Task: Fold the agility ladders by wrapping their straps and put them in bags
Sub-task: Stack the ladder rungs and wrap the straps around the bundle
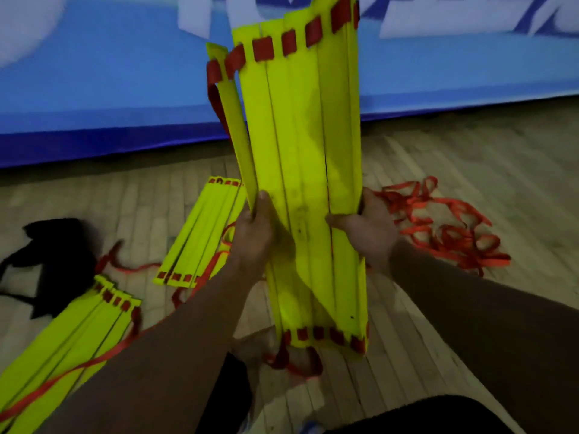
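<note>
I hold the bundle of flat yellow plastic ladder rungs (300,170) upright between my two hands, its long axis running from near my lap up and away toward the far blue banner (94,89). My left hand (255,236) has its grip closed on the left edge of the bundle, thumb over the front face and fingers curled behind; my right hand (365,227) grips the right edge at about the same height, thumb pressed across the front. Both grips sit a little below the middle of the rungs, so most of the length stands above my hands and leans slightly left. The red webbing strap (291,42) threads through slots across the top and again across the near bottom end, where a loose loop hangs. The long loose tail of orange-red strap (445,227) lies heaped on the wooden floor (470,151) just right of my right hand, so that hand is the nearer one to reach it for wrapping. Two more yellow rung bundles (200,233) lie flat on the floor to my left, and a black fabric bag (59,258) lies beyond them at the far left, well apart from what I hold. I judge the wrapping is not yet begun.
</note>
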### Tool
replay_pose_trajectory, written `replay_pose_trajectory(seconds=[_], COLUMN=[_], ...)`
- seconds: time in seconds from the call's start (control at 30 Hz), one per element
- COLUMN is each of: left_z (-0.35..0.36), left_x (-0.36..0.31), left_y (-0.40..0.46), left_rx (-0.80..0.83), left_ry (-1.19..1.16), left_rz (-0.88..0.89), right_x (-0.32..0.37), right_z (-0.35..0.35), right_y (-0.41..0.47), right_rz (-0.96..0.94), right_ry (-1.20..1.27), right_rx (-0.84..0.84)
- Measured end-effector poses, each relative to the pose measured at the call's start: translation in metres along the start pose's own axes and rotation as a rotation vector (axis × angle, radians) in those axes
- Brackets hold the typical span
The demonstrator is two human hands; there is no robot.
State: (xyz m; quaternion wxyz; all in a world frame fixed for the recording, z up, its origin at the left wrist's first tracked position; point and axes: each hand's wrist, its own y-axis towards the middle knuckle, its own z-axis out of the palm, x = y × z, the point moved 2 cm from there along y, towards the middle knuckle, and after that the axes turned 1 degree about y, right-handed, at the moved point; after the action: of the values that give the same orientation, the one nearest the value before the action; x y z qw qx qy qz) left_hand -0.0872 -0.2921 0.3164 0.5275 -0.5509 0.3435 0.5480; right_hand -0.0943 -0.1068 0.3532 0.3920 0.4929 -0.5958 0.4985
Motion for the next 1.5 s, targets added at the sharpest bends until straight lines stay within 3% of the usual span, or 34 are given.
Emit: replay_pose_trajectory(seconds=[0.17, 0.23, 0.5, 0.7, 0.8, 0.9, 1.1, 1.23, 1.4, 1.5], left_z=[-0.020, -0.031, -0.048, -0.029, -0.023, -0.023, -0.036, -0.036, -0.022, -0.026], left_x=[-0.009, 0.003, 0.046, 0.053, 0.051, 0.051, 0.051, 0.057, 0.060, 0.060], left_y=[-0.031, -0.042, -0.062, -0.043, -0.035, -0.029, -0.029, -0.035, -0.037, -0.029], left_rx=[0.174, 0.182, 0.128, 0.216, 0.186, 0.167, 0.137, 0.243, 0.135, 0.012], left_ry=[-0.114, -0.100, 0.047, 0.208, 0.211, 0.192, 0.043, 0.015, 0.230, 0.322], left_rz=[-0.081, -0.150, -0.275, -0.255, -0.269, -0.431, -0.586, -0.559, -0.383, -0.483], right_x=[0.010, 0.002, -0.057, -0.106, -0.107, -0.100, -0.105, -0.103, -0.093, -0.089], right_z=[0.016, 0.021, 0.029, 0.025, 0.026, 0.036, 0.043, 0.052, 0.067, 0.072], right_y=[-0.017, -0.025, -0.046, -0.034, -0.031, -0.030, -0.024, -0.031, -0.037, -0.034], right_rz=[0.083, 0.151, 0.431, 0.410, 0.435, 0.441, 0.485, 0.519, 0.446, 0.428], right_ry=[0.106, 0.121, 0.238, 0.347, 0.413, 0.424, 0.346, 0.435, 0.456, 0.415], right_rx=[0.165, 0.232, 0.213, 0.082, 0.194, 0.312, 0.164, 0.290, 0.260, 0.194])
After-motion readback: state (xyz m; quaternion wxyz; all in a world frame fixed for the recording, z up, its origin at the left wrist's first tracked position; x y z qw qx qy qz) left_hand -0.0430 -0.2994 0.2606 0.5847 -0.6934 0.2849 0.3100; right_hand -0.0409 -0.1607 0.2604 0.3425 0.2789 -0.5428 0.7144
